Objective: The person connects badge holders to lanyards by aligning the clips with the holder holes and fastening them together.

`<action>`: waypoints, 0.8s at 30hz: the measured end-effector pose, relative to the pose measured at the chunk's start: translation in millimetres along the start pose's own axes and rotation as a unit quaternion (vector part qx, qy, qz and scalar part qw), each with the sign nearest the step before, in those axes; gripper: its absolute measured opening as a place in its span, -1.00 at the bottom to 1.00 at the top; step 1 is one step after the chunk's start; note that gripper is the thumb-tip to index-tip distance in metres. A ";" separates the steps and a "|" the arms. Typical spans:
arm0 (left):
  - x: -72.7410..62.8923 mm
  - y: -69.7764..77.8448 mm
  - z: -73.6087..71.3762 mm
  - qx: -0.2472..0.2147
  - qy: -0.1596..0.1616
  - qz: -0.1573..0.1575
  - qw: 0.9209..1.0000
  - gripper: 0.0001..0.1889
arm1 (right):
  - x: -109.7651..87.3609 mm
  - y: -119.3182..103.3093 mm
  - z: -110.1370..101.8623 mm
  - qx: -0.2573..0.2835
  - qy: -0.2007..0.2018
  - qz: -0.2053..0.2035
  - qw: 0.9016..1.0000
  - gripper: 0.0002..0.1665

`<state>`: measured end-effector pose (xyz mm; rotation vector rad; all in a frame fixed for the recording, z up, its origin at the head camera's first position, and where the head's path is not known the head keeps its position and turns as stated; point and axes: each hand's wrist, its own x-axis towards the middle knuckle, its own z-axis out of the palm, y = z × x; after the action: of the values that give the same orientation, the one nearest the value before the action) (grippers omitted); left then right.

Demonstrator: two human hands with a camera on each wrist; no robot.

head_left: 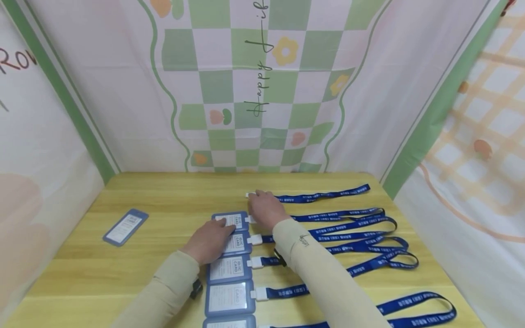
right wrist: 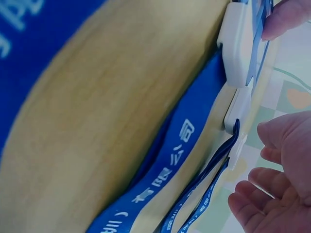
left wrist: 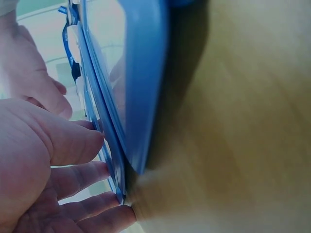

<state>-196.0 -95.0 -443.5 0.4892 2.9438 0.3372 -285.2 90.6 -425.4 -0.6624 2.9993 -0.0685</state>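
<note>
A column of blue card holders (head_left: 229, 268) lies on the table, each with a white clip (head_left: 257, 262) and blue lanyard (head_left: 287, 292) on its right. My left hand (head_left: 209, 240) rests over the upper holders, its thumb and extended fingertips at their edges in the left wrist view. Higher up, my right hand (head_left: 266, 210) is beside the white clip (head_left: 248, 195) of the farthest lanyard (head_left: 328, 196), partly covering it. In the right wrist view its loosely bent fingers (right wrist: 265, 182) show nothing between them.
A loose blue card holder (head_left: 125, 228) without a lanyard lies at the left of the wooden table (head_left: 164, 196). Several looped lanyards stretch toward the right edge, some under the right forearm. A patterned curtain (head_left: 262, 91) hangs behind the table.
</note>
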 end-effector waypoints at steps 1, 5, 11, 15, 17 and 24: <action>0.0 -0.1 0.3 -0.001 0.000 0.000 1.000 -0.57 | 0.5 -0.6 -0.4 -0.003 -0.004 0.002 1.000 -0.41; 0.9 -0.8 1.9 0.001 -0.001 0.000 1.000 -0.57 | 2.3 -2.3 -1.1 -0.001 -0.017 0.011 1.000 -0.40; 1.2 -1.4 2.9 0.005 -0.001 0.002 1.000 -0.57 | 4.5 -2.3 1.7 0.023 -0.030 0.028 0.999 -0.69; 1.2 -0.7 2.6 0.005 -0.003 -0.005 1.000 -0.57 | 5.5 -1.8 3.4 0.024 -0.031 0.028 0.999 -0.75; 1.3 -0.2 2.3 0.001 -0.004 -0.009 1.000 -0.57 | 6.4 -1.4 3.7 0.026 -0.027 0.029 0.999 -0.69; 0.3 0.9 0.1 0.003 -0.002 -0.007 1.000 -0.57 | 11.4 -0.1 5.5 0.035 -0.030 0.038 0.998 -0.51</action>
<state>-195.9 -94.1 -443.3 0.4691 2.9437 0.3257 -295.1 85.5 -431.5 -0.5321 2.9461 -0.1477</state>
